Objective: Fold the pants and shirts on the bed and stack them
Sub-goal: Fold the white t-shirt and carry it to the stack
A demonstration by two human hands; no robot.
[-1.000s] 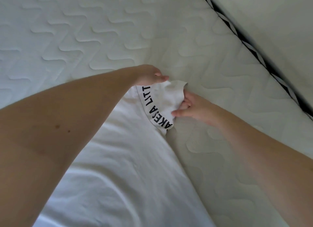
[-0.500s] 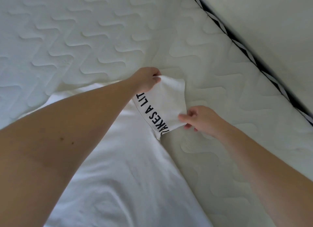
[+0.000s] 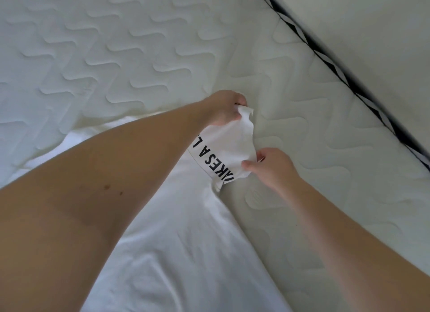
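While both of our arms reach forward over the bed, we note the white shirt (image 3: 176, 253) spread flat below and between our forearms, running from the near edge up to our hands. Its sleeve (image 3: 223, 148) lies between the two hands, lifted off the mattress and carrying a band of black printed letters along one edge. Our left hand (image 3: 224, 109) pinches the far corner of that sleeve, fingers curled over the cloth. Our right hand (image 3: 271, 166) grips the near corner, thumb on top of the fabric and the other fingers tucked beneath it.

Beyond and to both sides of our hands lies the quilted mattress (image 3: 116, 55), pale, stitched in a repeating wavy pattern. Right of our right hand, well apart from it, a black-and-white striped trim (image 3: 349, 78) runs diagonally along the mattress edge, with a plain pale surface (image 3: 372, 20) past it; we cannot tell what that surface is.

Our left forearm crosses over the upper part of the shirt and hides the cloth under it, along with the start of the lettering. No other garment shows.
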